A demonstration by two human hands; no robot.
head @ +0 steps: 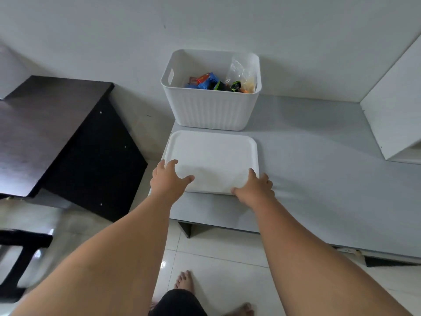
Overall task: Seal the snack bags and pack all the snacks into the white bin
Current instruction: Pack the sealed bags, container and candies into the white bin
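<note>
The white ribbed bin [211, 110] stands at the back of the grey table, against the wall. Inside it lie several snack packs [206, 82] in blue, orange and green wrappers and a clear plastic bag [241, 71] standing at the right. A flat white lid [211, 153] lies on the table just in front of the bin. My left hand [168, 179] rests spread on the lid's near left corner, fingers apart. My right hand [255, 187] grips the near right corner, fingers over the edge and thumb along the near edge.
The grey table [319, 169] stretches off to the right, where a white panel [394, 115] leans. A dark wooden table [57, 137] stands to the left. White floor tiles and my bare feet [184, 281] are below.
</note>
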